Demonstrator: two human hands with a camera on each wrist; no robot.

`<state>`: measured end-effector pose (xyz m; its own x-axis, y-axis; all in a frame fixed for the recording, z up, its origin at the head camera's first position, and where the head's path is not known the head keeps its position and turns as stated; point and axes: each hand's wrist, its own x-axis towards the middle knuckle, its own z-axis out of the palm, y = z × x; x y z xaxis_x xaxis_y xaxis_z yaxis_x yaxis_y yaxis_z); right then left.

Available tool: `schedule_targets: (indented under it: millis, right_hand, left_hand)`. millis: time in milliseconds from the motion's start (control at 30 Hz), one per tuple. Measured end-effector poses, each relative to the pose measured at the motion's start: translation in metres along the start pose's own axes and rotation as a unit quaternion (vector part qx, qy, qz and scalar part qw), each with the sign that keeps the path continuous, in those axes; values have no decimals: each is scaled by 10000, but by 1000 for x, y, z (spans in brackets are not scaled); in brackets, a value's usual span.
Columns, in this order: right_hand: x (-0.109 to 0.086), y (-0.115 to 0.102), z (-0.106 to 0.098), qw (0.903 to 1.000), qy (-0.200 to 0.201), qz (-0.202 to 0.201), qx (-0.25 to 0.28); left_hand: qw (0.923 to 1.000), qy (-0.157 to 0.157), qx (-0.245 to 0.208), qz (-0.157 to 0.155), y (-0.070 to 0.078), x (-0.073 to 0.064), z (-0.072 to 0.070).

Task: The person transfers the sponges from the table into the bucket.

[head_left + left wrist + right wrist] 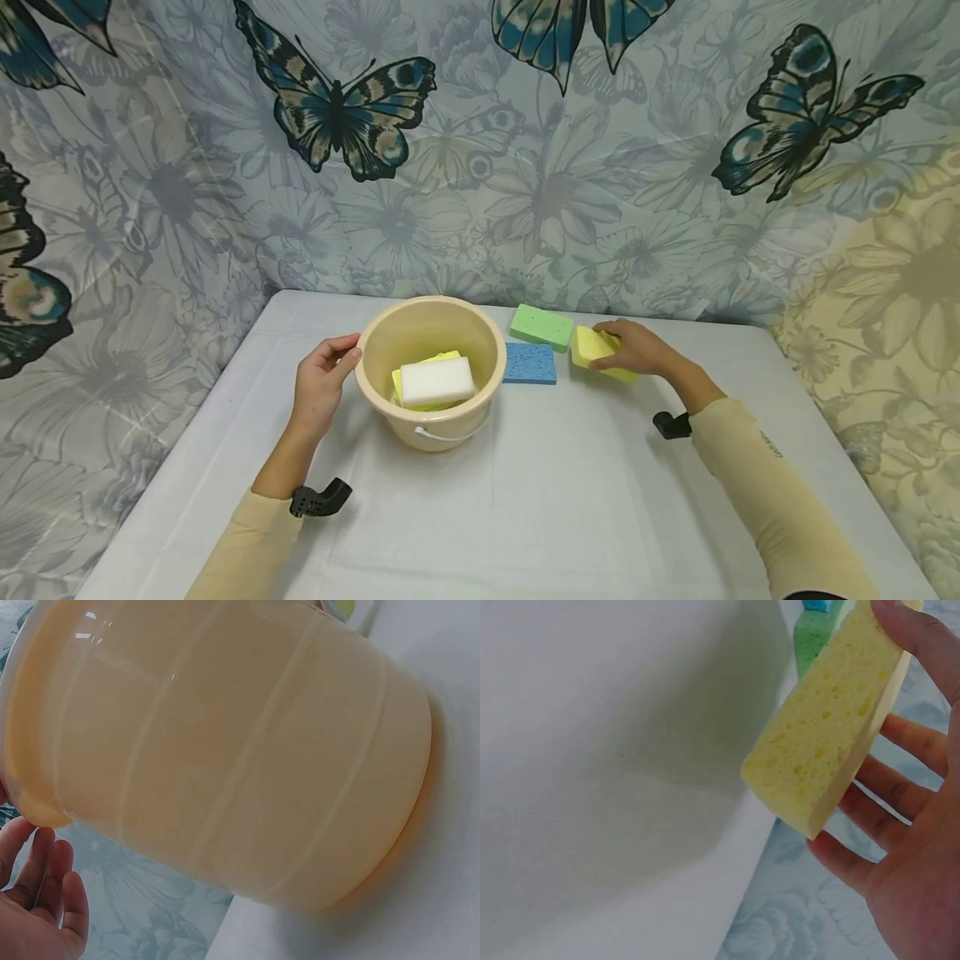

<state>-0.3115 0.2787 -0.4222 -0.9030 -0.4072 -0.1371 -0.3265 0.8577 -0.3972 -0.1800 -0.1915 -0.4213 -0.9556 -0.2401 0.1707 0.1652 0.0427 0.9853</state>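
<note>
A cream bucket (431, 325) with a pale wire handle stands left of the table's middle. Inside it a white sponge (437, 382) lies over something yellow (396, 385), mostly hidden. My left hand (322, 379) pinches the bucket's rim between thumb and fingers; the left wrist view shows its fingertips (46, 838) right at the rim. To the right of the bucket, my right hand (633, 348) grips a yellow sponge (588, 348). In the right wrist view this porous sponge (821, 727) sits between the thumb and the spread fingers, casting a shadow on the cloth.
Between the bucket and my right hand lie a blue sponge (530, 364) and, behind it, a green sponge (542, 326). White cloth covers the table (555, 500). A butterfly-patterned curtain (480, 208) hangs behind the table's far edge.
</note>
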Motion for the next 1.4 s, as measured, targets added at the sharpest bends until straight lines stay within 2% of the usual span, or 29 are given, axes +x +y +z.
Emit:
schedule_targets:
  millis: [133, 633, 867, 1033, 1400]
  right_hand:
    - [0, -2, -3, 9999, 117, -126, 18]
    - [-1, -23, -17, 9996, 166, -183, 107]
    - [-2, -29, -22, 9987, 254, -434, 97]
    - [-4, -35, -27, 9987, 213, -458, 97]
    - [-4, -56, -39, 9975, 305, -636, 14]
  left_hand:
    - [10000, -8, 2, -23, 0, 0, 0]
    - [10000, 45, -15, 12, 0, 1, 1]
    - [10000, 37, 24, -10, 0, 1, 1]
    - [10000, 20, -46, -82, 1, 1, 1]
    - [9999, -68, -68, -88, 3, 1, 0]
